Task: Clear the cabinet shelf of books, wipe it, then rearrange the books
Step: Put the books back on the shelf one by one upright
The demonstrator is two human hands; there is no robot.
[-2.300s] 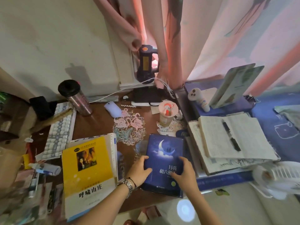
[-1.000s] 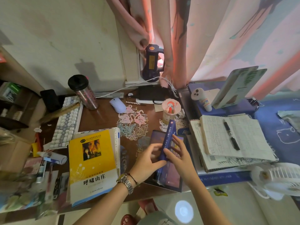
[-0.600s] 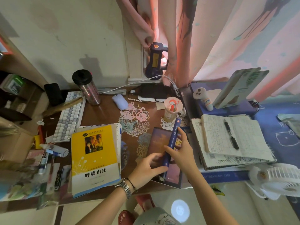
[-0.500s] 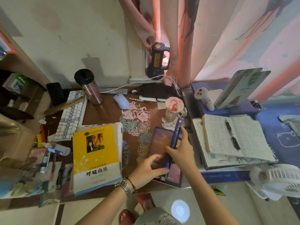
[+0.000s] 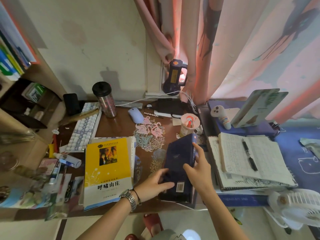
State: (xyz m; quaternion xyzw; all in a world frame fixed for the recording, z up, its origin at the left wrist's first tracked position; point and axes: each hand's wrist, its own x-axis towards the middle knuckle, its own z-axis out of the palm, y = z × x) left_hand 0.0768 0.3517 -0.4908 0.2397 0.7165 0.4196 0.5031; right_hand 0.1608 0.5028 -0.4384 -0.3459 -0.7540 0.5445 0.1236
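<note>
Down on the brown desk (image 5: 119,125), all the action sits at the near edge. A dark blue book (image 5: 180,163) lies back cover up, barcode sticker showing near its lower end, its far end close to a pink-lidded cup (image 5: 188,124). The left hand (image 5: 154,185), a metal watch on its wrist, rests on the book's near left corner, thumb and fingers spread apart and laid fairly flat across the cover rather than curled round it. The right hand (image 5: 199,170) comes in over the book's right edge: fingers long and loose, parted, one fingertip reaching up by the spine edge, the thumb lying on the cover (whether it truly pinches the edge cannot be told from here).

Just left of the blue one, a yellow book (image 5: 107,170) lies face up atop a pale volume, well clear of both hands. Between the two books a pink flamingo paper cutout (image 5: 150,134) lies flat on the wood. To the right, an open notebook (image 5: 251,158) carries a black pen (image 5: 248,155) across its page. Further back stand a steel tumbler (image 5: 104,99) with a black lid, a white keyboard (image 5: 84,127) and a pale mouse (image 5: 136,115). At far left, more books (image 5: 12,54) stand on the cabinet shelf.
</note>
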